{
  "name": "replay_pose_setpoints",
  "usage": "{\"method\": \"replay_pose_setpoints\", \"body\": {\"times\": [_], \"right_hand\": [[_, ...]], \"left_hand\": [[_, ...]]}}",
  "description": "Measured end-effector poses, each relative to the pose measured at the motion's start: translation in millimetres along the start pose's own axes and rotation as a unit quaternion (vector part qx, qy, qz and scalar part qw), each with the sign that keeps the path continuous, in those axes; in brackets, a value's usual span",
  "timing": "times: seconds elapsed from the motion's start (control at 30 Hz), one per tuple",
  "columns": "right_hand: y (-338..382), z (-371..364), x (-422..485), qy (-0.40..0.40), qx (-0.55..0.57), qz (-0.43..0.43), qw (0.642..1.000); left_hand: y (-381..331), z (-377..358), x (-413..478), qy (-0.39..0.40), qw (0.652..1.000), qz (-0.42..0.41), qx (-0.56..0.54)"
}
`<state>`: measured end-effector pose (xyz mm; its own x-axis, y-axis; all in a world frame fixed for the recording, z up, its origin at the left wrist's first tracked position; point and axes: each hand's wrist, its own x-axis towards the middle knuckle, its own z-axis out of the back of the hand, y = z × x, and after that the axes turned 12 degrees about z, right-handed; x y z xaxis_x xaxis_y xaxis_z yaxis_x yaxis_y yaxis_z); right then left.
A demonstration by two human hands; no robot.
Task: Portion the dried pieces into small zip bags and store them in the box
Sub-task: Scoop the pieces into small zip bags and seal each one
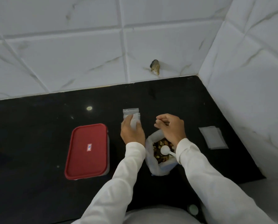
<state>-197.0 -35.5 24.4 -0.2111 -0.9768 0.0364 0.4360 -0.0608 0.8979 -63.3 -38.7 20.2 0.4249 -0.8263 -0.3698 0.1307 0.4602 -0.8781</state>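
1. My left hand [131,131] pinches one small clear plastic zip bag [134,121], lifting it off another clear zip bag [130,111] lying just beyond, so it is ready for filling.
2. My right hand [170,126] is curled with fingertips together; whether they grip anything I cannot tell.
3. The open white bag of brown dried pieces [161,151] sits under my right wrist, the white plastic spoon [165,150] resting inside, handy for scooping.
4. The red-lidded plastic box [87,151] waits shut, left of my left hand, on the black desk [38,126].
5. Spare flat bags [213,137] lie right of my right hand.
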Motion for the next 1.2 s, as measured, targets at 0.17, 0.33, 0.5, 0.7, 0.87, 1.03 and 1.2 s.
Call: {"method": "replay_pose_setpoints", "body": {"times": [0.17,0.33,0.5,0.7,0.87,1.03,1.2], "right_hand": [[-16,57,-26,-0.085,0.053,-0.017,0.995],[-55,112,-39,-0.157,-0.010,-0.049,0.986],[-112,150,-41,-0.178,-0.125,-0.091,0.972],[-153,158,-35,-0.099,-0.223,-0.115,0.963],[-163,159,-31,-0.071,-0.219,-0.136,0.964],[-165,158,-30,-0.070,-0.192,-0.127,0.971],[-164,159,-27,-0.082,-0.177,-0.141,0.971]], "left_hand": [[-32,-43,-54,0.147,0.985,-0.057,-0.066],[-19,-103,-102,0.297,0.954,0.016,-0.037],[14,-156,-126,0.352,0.925,0.145,0.025],[28,-184,-130,0.320,0.927,0.183,0.075],[33,-194,-126,0.307,0.931,0.175,0.094],[35,-197,-122,0.308,0.925,0.207,0.078],[37,-200,-120,0.296,0.928,0.216,0.072]]}}
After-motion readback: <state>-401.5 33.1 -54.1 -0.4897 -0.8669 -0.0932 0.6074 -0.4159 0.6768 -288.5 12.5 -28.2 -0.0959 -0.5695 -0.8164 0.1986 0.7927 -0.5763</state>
